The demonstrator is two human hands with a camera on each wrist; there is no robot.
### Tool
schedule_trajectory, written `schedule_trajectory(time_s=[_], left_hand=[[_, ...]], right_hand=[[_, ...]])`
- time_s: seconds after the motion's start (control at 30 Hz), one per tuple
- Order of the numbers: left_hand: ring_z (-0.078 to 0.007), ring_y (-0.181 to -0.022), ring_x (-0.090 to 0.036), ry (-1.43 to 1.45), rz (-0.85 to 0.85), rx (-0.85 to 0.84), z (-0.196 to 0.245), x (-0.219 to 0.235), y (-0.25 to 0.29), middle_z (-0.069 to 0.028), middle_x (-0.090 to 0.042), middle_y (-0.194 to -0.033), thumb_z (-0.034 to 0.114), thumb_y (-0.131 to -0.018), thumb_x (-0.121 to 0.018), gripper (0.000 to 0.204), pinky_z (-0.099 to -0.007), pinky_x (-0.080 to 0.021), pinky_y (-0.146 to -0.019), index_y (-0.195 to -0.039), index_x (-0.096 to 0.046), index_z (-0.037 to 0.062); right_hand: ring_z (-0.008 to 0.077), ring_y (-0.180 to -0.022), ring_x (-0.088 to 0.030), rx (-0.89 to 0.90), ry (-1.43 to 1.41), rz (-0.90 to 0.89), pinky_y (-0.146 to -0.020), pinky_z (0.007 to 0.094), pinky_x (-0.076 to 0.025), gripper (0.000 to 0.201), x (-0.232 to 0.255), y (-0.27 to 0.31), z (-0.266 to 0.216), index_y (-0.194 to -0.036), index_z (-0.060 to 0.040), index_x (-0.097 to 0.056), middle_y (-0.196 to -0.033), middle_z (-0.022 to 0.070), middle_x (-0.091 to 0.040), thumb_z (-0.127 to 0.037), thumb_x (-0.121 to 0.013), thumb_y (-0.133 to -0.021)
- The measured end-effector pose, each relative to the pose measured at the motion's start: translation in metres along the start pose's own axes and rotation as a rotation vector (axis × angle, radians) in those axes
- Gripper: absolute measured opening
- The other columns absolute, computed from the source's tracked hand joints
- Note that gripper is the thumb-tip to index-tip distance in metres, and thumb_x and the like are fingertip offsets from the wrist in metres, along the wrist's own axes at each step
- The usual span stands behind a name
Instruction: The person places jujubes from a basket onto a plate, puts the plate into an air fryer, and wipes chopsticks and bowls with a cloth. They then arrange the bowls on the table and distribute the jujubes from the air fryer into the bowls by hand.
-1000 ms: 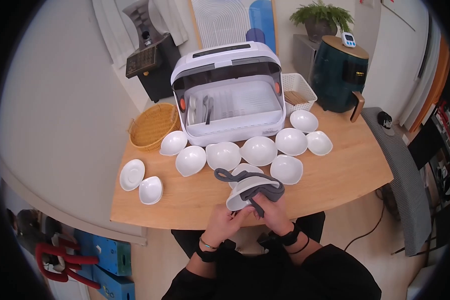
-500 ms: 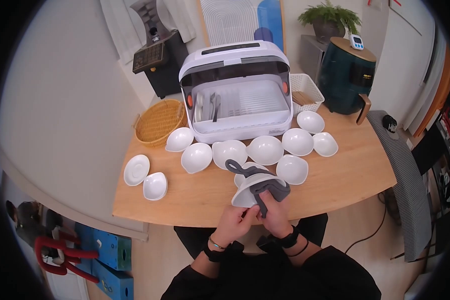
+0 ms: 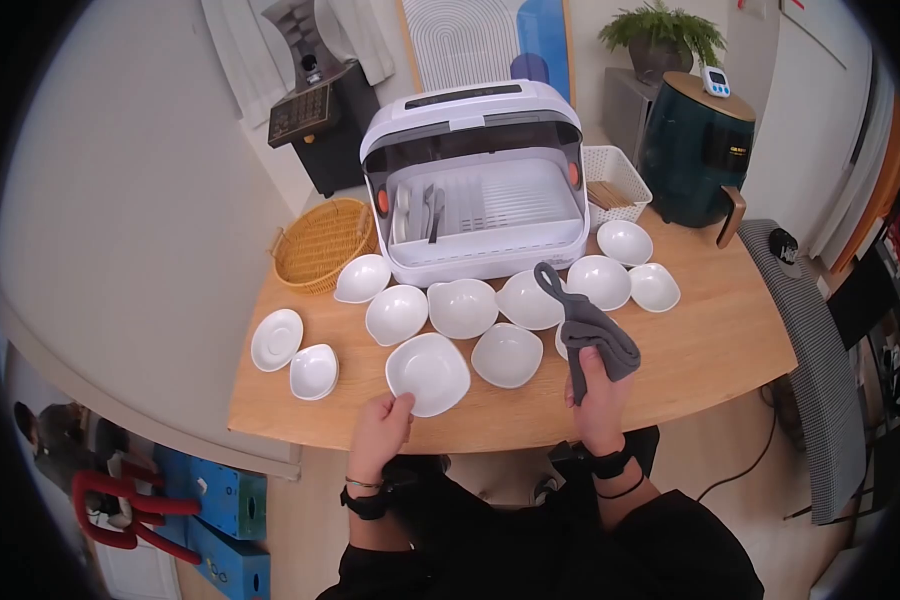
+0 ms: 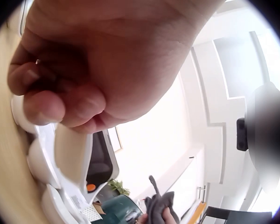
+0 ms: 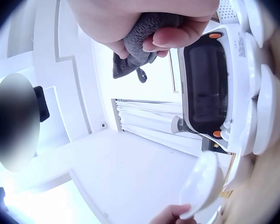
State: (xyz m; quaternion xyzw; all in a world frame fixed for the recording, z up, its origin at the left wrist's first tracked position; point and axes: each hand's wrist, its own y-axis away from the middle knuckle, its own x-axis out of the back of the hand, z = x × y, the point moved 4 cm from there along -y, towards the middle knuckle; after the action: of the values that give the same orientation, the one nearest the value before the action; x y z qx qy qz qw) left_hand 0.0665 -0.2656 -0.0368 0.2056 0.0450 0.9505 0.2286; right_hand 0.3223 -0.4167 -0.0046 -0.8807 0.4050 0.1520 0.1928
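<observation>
One white bowl (image 3: 428, 372); rim pinched by left hand (image 3: 381, 428); grey cloth (image 3: 604, 338); gripped by right hand (image 3: 600, 408)

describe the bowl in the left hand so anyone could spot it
Find the big white lidded case on the wooden table. White bowls spread before it; toward the person is a rounded-square bowl. Only that one has the left hand pinching its rim.

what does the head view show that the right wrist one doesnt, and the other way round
Only the head view shows the dark green appliance and the potted plant. Only the right wrist view shows the wearer's blurred head. Both show the left hand holding a white bowl by its rim, the right hand gripping a gray cloth, and the white cabinet.
</observation>
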Motion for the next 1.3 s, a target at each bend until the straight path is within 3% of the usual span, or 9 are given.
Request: schedule_trajectory(time_s=[0.03, 0.23, 0.47, 0.67, 0.77, 0.9, 1.0, 1.23, 1.3], left_hand=[[-0.0113, -0.051, -0.053, -0.004, -0.017, 0.137, -0.009, 0.005, -0.003, -0.0026, -0.056, -0.059, 0.028, -0.094, -0.059, 0.036, -0.0263, -0.043, -0.049, -0.076, -0.063, -0.0026], [-0.0131, -0.044, -0.051, 0.109, -0.084, 0.251, -0.028, -0.001, -0.017, -0.0008, -0.047, -0.054, 0.032, -0.095, -0.056, 0.037, -0.0276, -0.043, -0.044, -0.074, -0.058, 0.0019], [-0.0138, -0.040, -0.048, 0.161, -0.178, 0.285, -0.030, -0.016, -0.030, -0.0008, -0.046, -0.053, 0.036, -0.098, -0.054, 0.041, -0.0281, -0.040, -0.040, -0.075, -0.056, 0.0027], [-0.0140, -0.039, -0.049, 0.085, -0.067, 0.240, -0.038, -0.008, -0.037, 0.0000, -0.044, -0.051, 0.042, -0.099, -0.054, 0.045, -0.0272, -0.042, -0.039, -0.073, -0.054, 0.0049], [-0.0130, -0.040, -0.051, -0.042, 0.099, 0.197, -0.045, 0.018, -0.040, -0.0016, -0.046, -0.051, 0.044, -0.099, -0.053, 0.048, -0.0270, -0.042, -0.038, -0.073, -0.055, 0.0034], [-0.0385, -0.064, -0.066, -0.580, 0.660, -0.056, -0.065, 0.095, -0.044, -0.0204, -0.063, -0.066, 0.043, -0.095, -0.058, 0.048, -0.0461, -0.051, -0.059, -0.076, -0.060, -0.0016], [-0.0445, -0.081, -0.065, -0.671, 0.877, 0.117, -0.065, 0.134, -0.034, -0.0236, -0.067, -0.080, 0.041, -0.091, -0.062, 0.043, -0.0498, -0.051, -0.070, -0.080, -0.059, -0.0003], [-0.0430, -0.081, -0.065, -0.750, 0.792, 0.098, -0.097, 0.160, -0.053, -0.0235, -0.066, -0.083, 0.036, -0.088, -0.067, 0.038, -0.0501, -0.051, -0.070, -0.081, -0.058, 0.0002], [-0.0399, -0.069, -0.065, -0.785, 0.870, 0.051, -0.095, 0.162, -0.052, -0.0213, -0.065, -0.074, 0.033, -0.089, -0.066, 0.036, -0.0474, -0.051, -0.065, -0.079, -0.057, -0.0005]], right_hand=[[0.0069, -0.047, -0.047, 0.034, 0.018, -0.001, -0.037, 0.0218, -0.036, 0.025, 0.000, -0.001, -0.005, -0.117, 0.0015, -0.060, -0.091, 0.0058, -0.065, -0.012, -0.055, -0.096], [0.0081, -0.047, -0.048, -0.062, 0.016, 0.005, -0.037, 0.0223, -0.037, 0.024, 0.000, 0.011, 0.014, -0.115, 0.0006, -0.060, -0.089, 0.0050, -0.063, -0.014, -0.058, -0.097], [0.0082, -0.047, -0.048, -0.061, -0.024, -0.046, -0.037, 0.0224, -0.037, 0.022, -0.002, 0.011, 0.012, -0.113, -0.0003, -0.061, -0.088, 0.0048, -0.063, -0.015, -0.060, -0.096], [0.0082, -0.046, -0.047, -0.055, -0.020, -0.057, -0.037, 0.0225, -0.037, 0.023, 0.000, 0.011, 0.013, -0.113, -0.0002, -0.060, -0.088, 0.0052, -0.063, -0.015, -0.059, -0.096], [0.0081, -0.046, -0.047, -0.053, -0.018, -0.028, -0.037, 0.0225, -0.037, 0.022, 0.000, 0.012, 0.015, -0.113, -0.0002, -0.060, -0.088, 0.0053, -0.063, -0.014, -0.059, -0.096], [0.0081, -0.046, -0.047, -0.053, 0.001, -0.049, -0.037, 0.0229, -0.037, 0.022, 0.002, 0.011, 0.013, -0.113, 0.0000, -0.060, -0.089, 0.0053, -0.063, -0.014, -0.058, -0.096], [0.0080, -0.047, -0.047, -0.056, -0.010, -0.057, -0.037, 0.0229, -0.037, 0.022, 0.000, 0.012, 0.015, -0.113, 0.0006, -0.060, -0.089, 0.0056, -0.064, -0.013, -0.058, -0.096], [0.0074, -0.047, -0.047, -0.078, -0.027, -0.069, -0.037, 0.0224, -0.037, 0.025, -0.007, 0.016, 0.018, -0.117, 0.0015, -0.060, -0.091, 0.0058, -0.065, -0.012, -0.058, -0.095], [0.0073, -0.048, -0.047, -0.084, -0.018, -0.087, -0.037, 0.0224, -0.037, 0.026, -0.006, 0.017, 0.017, -0.118, 0.0015, -0.060, -0.091, 0.0058, -0.066, -0.012, -0.058, -0.095]])
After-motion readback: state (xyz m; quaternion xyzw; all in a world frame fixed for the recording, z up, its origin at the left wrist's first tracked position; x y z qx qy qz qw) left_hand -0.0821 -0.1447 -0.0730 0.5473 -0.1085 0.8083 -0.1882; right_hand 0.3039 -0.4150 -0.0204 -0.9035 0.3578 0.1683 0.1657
